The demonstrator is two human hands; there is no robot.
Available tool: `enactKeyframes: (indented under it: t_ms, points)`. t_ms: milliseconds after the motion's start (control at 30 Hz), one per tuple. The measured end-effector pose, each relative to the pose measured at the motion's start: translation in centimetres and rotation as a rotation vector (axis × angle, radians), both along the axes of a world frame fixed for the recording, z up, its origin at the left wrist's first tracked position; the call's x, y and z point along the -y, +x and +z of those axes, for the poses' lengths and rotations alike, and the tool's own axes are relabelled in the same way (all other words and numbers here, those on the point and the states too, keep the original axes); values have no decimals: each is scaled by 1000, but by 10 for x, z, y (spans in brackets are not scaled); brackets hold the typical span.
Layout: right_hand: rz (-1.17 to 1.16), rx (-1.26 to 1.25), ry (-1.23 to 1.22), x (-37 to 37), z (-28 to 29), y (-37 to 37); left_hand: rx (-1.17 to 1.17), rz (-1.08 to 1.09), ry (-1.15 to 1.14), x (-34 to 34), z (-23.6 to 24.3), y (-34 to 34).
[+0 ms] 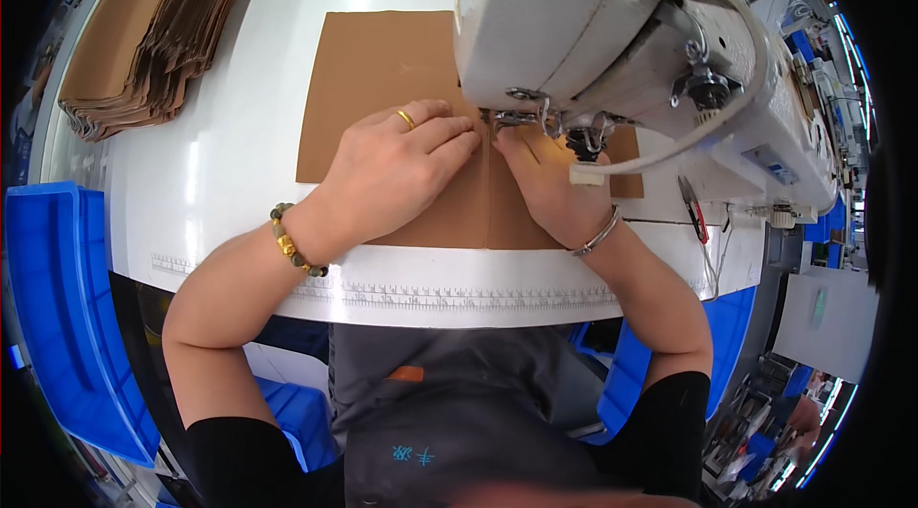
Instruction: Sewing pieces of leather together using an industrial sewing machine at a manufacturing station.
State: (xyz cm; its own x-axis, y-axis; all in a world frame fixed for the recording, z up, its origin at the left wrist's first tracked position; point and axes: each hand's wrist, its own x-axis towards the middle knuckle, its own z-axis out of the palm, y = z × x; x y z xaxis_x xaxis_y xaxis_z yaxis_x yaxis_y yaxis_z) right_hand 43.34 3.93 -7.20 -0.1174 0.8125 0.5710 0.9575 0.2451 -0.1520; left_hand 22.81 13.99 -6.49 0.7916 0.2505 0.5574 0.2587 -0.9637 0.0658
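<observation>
Two hands lie flat on a brown sheet [382,87] near the middle of the frame, on a white table [229,154]. In the head view, the only one, the left hand [397,169] has its fingers stretched out and close together, palm down, pressing the sheet; a gold ring sits on one finger and a bead bracelet on the wrist. The right hand [545,183] is also pressed down, fingers pointing toward the needle area of the white sewing machine [593,21] at upper right; it grips nothing, only holds the material flat. The fingertips of both hands nearly meet just beside the presser foot [521,116], along a line that runs down the sheet toward the table's near edge.

The step in hand looks like guiding that line under the foot for stitching. The next move seems to call for steady, even feeding, with both hands keeping the sheet square and the fingertips clear of the needle.

A stack of similar brown pieces [143,30] lies at upper left, well apart. Blue bins [57,298] stand at lower left, and a printed ruler strip [459,296] runs along the table's front edge.
</observation>
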Motion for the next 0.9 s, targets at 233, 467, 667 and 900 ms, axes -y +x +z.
enactKeyframes:
  t_ms: [233,467,667,900]
  points:
    - [24,90,-87,0,0,3,-19,19,48,2,3,-3]
    - [26,110,-398,13,1,-3,-60,48,13,5,6,1]
    - [7,216,-153,24,12,-9,-16,-19,11,4,5,-2]
    - [135,231,-104,22,10,-8,-5,-71,13,7,6,-2]
